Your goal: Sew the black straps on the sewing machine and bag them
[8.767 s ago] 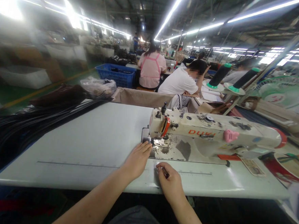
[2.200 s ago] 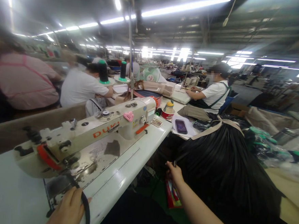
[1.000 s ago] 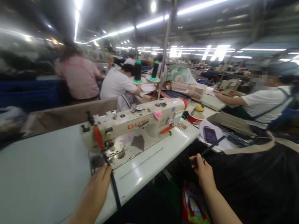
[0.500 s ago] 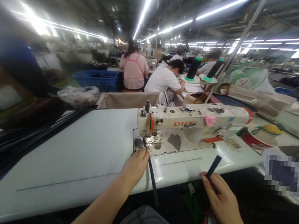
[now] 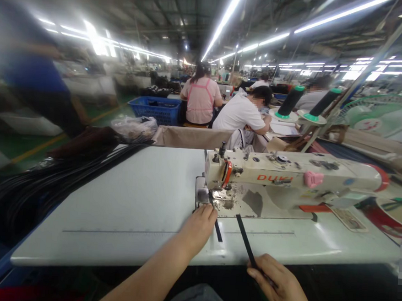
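One strip [image 5: 245, 236], pinched in my right hand [image 5: 277, 278], slants up-left at lower centre, near the piece [image 5: 218, 232] my left hand [image 5: 201, 225] covers, its hold unclear.

Black strip [image 5: 245, 236]: matt, cloth-like. Shorter strip [image 5: 219, 232]: same dull finish. Tabletop [image 5: 143, 187]: smooth, glossy, bright glare. Sewing machine [image 5: 340, 171]: painted metal, semi-gloss; its bed [image 5: 269, 210] blotched, finish worn through. Crate [image 5: 162, 112]: plastic. Bag [image 5: 135, 127]: thin, crinkled, translucent plastic. Bin [image 5: 191, 135]: matt cloth, softly creased.
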